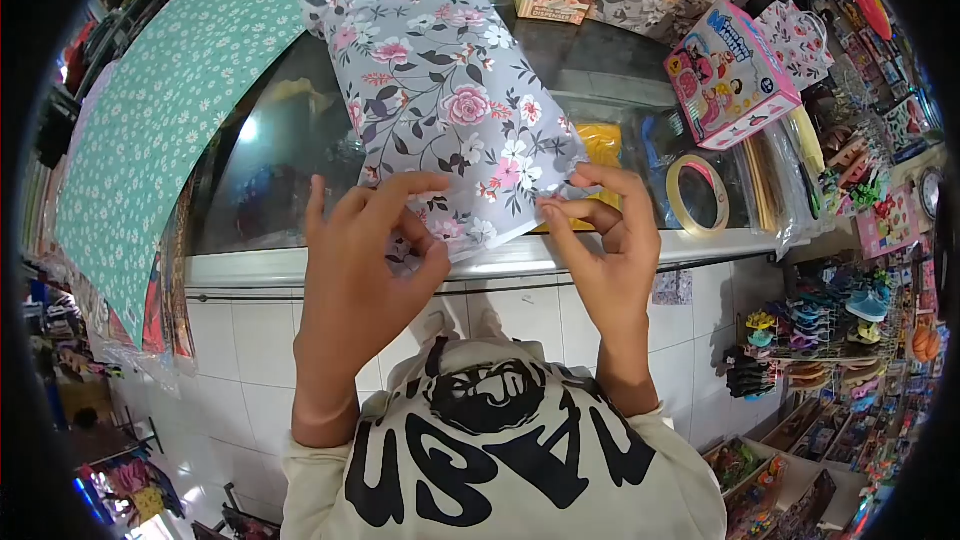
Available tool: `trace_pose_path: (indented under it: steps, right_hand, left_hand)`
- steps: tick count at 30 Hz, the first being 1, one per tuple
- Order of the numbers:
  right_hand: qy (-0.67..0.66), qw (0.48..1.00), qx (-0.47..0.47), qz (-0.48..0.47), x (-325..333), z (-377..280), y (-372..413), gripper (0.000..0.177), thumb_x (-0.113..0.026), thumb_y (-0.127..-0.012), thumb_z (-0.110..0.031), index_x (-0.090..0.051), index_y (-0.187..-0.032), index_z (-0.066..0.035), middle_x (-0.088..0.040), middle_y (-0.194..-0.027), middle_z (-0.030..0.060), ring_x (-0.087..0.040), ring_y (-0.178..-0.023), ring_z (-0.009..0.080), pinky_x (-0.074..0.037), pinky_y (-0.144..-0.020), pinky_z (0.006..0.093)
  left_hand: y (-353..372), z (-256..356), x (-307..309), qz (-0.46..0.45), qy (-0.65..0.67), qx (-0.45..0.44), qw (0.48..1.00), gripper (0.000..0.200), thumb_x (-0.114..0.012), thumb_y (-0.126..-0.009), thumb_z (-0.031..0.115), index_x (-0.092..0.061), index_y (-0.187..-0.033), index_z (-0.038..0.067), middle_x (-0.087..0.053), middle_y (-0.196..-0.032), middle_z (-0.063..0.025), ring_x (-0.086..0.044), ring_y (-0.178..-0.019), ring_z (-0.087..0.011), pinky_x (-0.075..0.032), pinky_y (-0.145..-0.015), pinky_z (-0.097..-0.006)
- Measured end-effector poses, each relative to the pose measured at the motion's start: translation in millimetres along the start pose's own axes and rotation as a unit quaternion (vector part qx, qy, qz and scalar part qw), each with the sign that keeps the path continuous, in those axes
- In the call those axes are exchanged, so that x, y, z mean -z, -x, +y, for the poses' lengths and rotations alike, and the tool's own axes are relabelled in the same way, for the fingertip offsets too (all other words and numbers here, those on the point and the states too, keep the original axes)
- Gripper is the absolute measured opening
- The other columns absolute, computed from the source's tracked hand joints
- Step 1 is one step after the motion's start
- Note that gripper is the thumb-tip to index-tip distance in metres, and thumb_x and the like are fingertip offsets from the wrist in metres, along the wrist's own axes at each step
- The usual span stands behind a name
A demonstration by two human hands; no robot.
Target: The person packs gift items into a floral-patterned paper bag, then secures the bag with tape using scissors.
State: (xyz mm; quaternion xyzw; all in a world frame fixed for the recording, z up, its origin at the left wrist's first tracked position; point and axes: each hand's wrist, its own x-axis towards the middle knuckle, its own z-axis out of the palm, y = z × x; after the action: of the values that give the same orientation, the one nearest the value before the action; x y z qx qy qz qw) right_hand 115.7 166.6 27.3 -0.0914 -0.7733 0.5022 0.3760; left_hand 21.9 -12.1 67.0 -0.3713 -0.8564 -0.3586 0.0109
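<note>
A grey floral sheet of wrapping paper (468,105), printed with pink and white flowers, lies folded into a flat, bag-like shape on the glass counter. Over its lower left part is my left hand (375,260), index finger stretched across the paper, thumb and other fingers bent but apart. My right hand (608,240) pinches the lower right edge of the paper between thumb and fingertips. The near edge shows a white border between the hands. Part of the lower left edge is hidden behind my left hand.
A roll of tape (697,196) lies right of my right hand, with a yellow packet (600,148) beside the paper. Behind the tape stands a pink toy box (730,75). Green daisy-print paper (170,130) hangs over the counter's left side. The metal counter edge (250,268) runs in front.
</note>
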Motion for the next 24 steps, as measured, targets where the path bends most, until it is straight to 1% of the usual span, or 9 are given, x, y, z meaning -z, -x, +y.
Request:
trace_pose_path:
  steps: [2, 5, 8, 11, 14, 17, 20, 23, 24]
  right_hand:
    - [0.015, 1.0, -0.005, 0.0, -1.0, 2.4, 1.8, 0.032, -0.064, -0.078, 0.008, -0.055, -0.108, 0.002, -0.052, -0.104, 0.0112, -0.066, -0.081, 0.0161, -0.051, -0.072, 0.0237]
    - [-0.011, 1.0, -0.012, 0.001, 0.5, 6.9, 4.5, 0.031, -0.064, -0.078, 0.009, -0.055, -0.107, 0.002, -0.05, -0.105, 0.0109, -0.066, -0.081, 0.0157, -0.05, -0.073, 0.0239]
    - [-0.039, 0.999, -0.028, 0.001, 0.2, 4.4, 3.7, 0.029, -0.063, -0.079, 0.01, -0.055, -0.106, 0.003, -0.05, -0.104, 0.0106, -0.065, -0.083, 0.0152, -0.05, -0.074, 0.0241]
    - [-0.023, 0.999, 0.024, -0.01, 2.0, 8.4, 1.4, 0.028, -0.061, -0.08, 0.01, -0.055, -0.106, 0.003, -0.049, -0.104, 0.0106, -0.065, -0.085, 0.0163, -0.05, -0.075, 0.0252]
    - [-0.089, 0.993, 0.081, -0.016, 6.5, 3.8, -3.8, 0.026, -0.059, -0.079, 0.013, -0.055, -0.103, 0.003, -0.049, -0.104, 0.0112, -0.064, -0.085, 0.0188, -0.052, -0.076, 0.0274]
    - [-0.183, 0.98, 0.075, 0.0, 21.4, -12.7, -8.2, 0.023, -0.056, -0.08, 0.014, -0.052, -0.098, 0.003, -0.048, -0.104, 0.0132, -0.064, -0.084, 0.0212, -0.054, -0.076, 0.0315]
    - [-0.339, 0.938, 0.065, 0.022, 36.9, -32.8, -12.9, 0.02, -0.054, -0.08, 0.014, -0.049, -0.095, 0.001, -0.048, -0.103, 0.0151, -0.064, -0.082, 0.0213, -0.055, -0.076, 0.0321]
    - [-0.315, 0.942, 0.109, 0.035, 49.0, -44.7, -17.0, 0.018, -0.054, -0.081, 0.011, -0.047, -0.094, 0.0, -0.047, -0.103, 0.0158, -0.063, -0.08, 0.0203, -0.056, -0.073, 0.032]
    - [-0.304, 0.943, 0.127, 0.038, 52.1, -47.3, -18.8, 0.018, -0.054, -0.081, 0.011, -0.047, -0.094, 0.0, -0.047, -0.103, 0.0158, -0.063, -0.08, 0.0199, -0.056, -0.072, 0.0319]
  left_hand:
    - [-1.0, -0.5, -2.6, -0.023, -0.01, 0.008, 1.0, 0.042, -0.066, -0.071, 0.004, -0.059, -0.111, 0.017, -0.055, -0.064, 0.0069, -0.058, -0.073, -0.0094, -0.015, -0.109, -0.0533]
    - [-1.2, -2.4, -3.3, -0.034, 0.012, 0.029, 0.999, 0.043, -0.066, -0.071, 0.003, -0.059, -0.111, 0.017, -0.055, -0.064, 0.0071, -0.058, -0.076, -0.01, -0.017, -0.108, -0.0521]
    - [-0.3, -4.3, -1.5, -0.02, 0.045, 0.017, 0.999, 0.043, -0.069, -0.071, 0.005, -0.059, -0.111, 0.015, -0.055, -0.064, 0.0061, -0.058, -0.074, -0.0109, -0.019, -0.107, -0.0503]
    - [-0.7, -8.0, -0.3, -0.034, 0.091, -0.006, 0.995, 0.046, -0.075, -0.067, 0.008, -0.06, -0.11, 0.013, -0.057, -0.073, 0.002, -0.057, -0.079, -0.0147, -0.022, -0.106, -0.0471]
    - [-1.6, -2.3, 3.9, -0.003, 0.083, -0.127, 0.988, 0.05, -0.08, -0.062, 0.01, -0.061, -0.109, 0.012, -0.058, -0.084, -0.0022, -0.056, -0.087, -0.019, -0.026, -0.106, -0.0455]
    - [3.5, 1.2, 5.3, 0.063, -0.012, -0.159, 0.985, 0.053, -0.081, -0.06, 0.01, -0.061, -0.109, 0.012, -0.058, -0.091, -0.0037, -0.055, -0.094, -0.0222, -0.029, -0.105, -0.0464]
    - [2.4, -1.8, 0.3, 0.134, -0.105, -0.184, 0.968, 0.047, -0.08, -0.061, 0.01, -0.063, -0.104, 0.012, -0.061, -0.097, -0.0038, -0.057, -0.099, -0.0227, -0.032, -0.105, -0.0479]
    - [0.2, -19.7, -4.7, 0.119, -0.112, -0.235, 0.958, 0.032, -0.077, -0.064, 0.006, -0.067, -0.094, 0.01, -0.065, -0.096, -0.0037, -0.061, -0.096, -0.0221, -0.038, -0.101, -0.0475]
    - [-1.7, -19.1, -5.0, 0.135, -0.098, -0.243, 0.955, 0.027, -0.075, -0.066, 0.006, -0.067, -0.092, 0.01, -0.065, -0.094, -0.0036, -0.062, -0.092, -0.022, -0.04, -0.099, -0.046]
